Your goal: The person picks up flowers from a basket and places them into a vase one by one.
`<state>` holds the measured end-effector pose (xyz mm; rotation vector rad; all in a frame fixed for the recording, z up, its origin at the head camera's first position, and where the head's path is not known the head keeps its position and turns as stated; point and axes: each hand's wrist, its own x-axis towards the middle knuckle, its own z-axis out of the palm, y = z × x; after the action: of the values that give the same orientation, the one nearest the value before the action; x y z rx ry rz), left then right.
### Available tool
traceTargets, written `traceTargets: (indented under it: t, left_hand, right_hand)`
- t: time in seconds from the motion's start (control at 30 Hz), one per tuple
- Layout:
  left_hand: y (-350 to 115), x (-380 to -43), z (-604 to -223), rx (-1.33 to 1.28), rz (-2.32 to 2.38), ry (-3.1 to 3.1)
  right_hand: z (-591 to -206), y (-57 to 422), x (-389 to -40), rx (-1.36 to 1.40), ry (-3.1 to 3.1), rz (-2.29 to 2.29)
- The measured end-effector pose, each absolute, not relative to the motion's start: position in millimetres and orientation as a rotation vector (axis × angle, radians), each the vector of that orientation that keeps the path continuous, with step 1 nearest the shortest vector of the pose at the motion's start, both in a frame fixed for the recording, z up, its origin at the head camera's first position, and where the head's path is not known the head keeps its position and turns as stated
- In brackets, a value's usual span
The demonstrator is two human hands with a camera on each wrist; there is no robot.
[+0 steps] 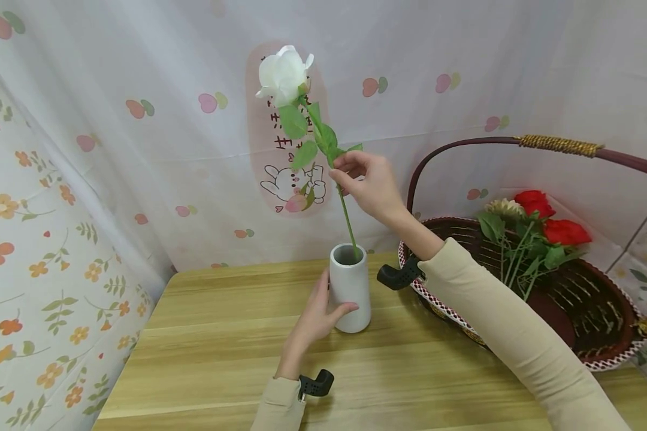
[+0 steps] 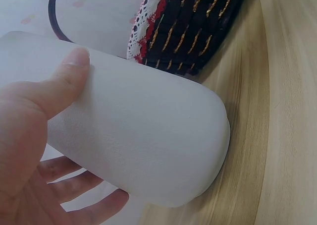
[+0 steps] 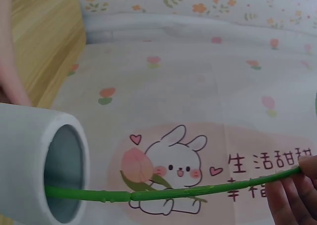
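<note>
A white artificial flower (image 1: 283, 76) with green leaves leans up and to the left above a white vase (image 1: 351, 296). Thumb and fingers of my right hand (image 1: 371, 182) pinch its green stem (image 3: 173, 191) just below the leaves. The stem's lower end goes into the vase mouth, where its tip is hidden. My left hand (image 1: 314, 317) holds the vase around its side. In the left wrist view the thumb (image 2: 69, 76) lies across the near face, and the other fingers reach along the opposite side. The vase stands upright on the wooden table.
A dark woven basket (image 1: 614, 299) with a tall arched handle (image 1: 453, 143) stands at the right, beside my right forearm. Red flowers (image 1: 566, 232) and a cream one (image 1: 504, 208) lie in it. A patterned curtain (image 1: 194, 155) hangs behind the table (image 1: 221, 347).
</note>
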<state>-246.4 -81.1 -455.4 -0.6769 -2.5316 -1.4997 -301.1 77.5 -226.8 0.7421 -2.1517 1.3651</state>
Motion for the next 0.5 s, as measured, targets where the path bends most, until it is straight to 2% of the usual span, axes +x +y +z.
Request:
traceTargets:
  t: [0.5]
  left_hand:
    - [-81.8,-246.5,-455.6,-0.682,-1.522,-2.529]
  right_hand:
    - [-266.1,76.2,-301.9,0.770,-2.273,1.279]
